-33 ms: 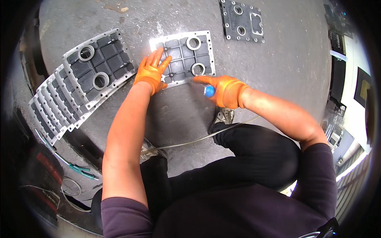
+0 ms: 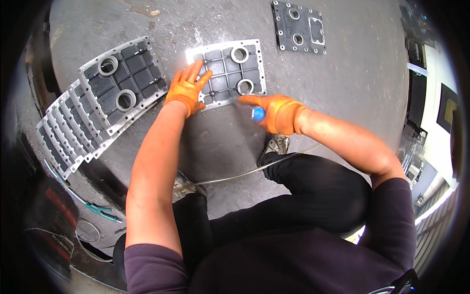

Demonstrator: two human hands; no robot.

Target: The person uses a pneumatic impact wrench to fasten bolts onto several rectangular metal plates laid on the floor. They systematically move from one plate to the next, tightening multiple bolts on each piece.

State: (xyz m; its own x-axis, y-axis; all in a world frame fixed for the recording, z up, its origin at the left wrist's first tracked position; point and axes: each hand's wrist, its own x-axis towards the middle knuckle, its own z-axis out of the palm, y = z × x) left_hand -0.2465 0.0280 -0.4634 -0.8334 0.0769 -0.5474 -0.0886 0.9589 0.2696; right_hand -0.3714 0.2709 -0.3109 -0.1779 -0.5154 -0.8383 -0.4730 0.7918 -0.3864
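A ribbed metal cover plate (image 2: 222, 67), dark inside with a bright bolt-holed rim and two round openings, lies on the floor in front of me. Spread over its left edge is my left hand (image 2: 186, 88) in an orange glove, fingers apart and pressing on it. My right hand (image 2: 275, 111), gloved the same way, is closed around a hand tool with a blue end (image 2: 258, 114) beside the plate's near right corner. The index finger points along the near rim. Blur and the glove hide the tool's working part, so its kind cannot be made out.
Similar plates stand in an overlapping stack (image 2: 105, 100) at the left. Another dark plate (image 2: 299, 28) lies at the far right. A teal air blow gun (image 2: 99, 209) sits at the lower left, and a thin hose (image 2: 235, 176) crosses the floor by my shoes.
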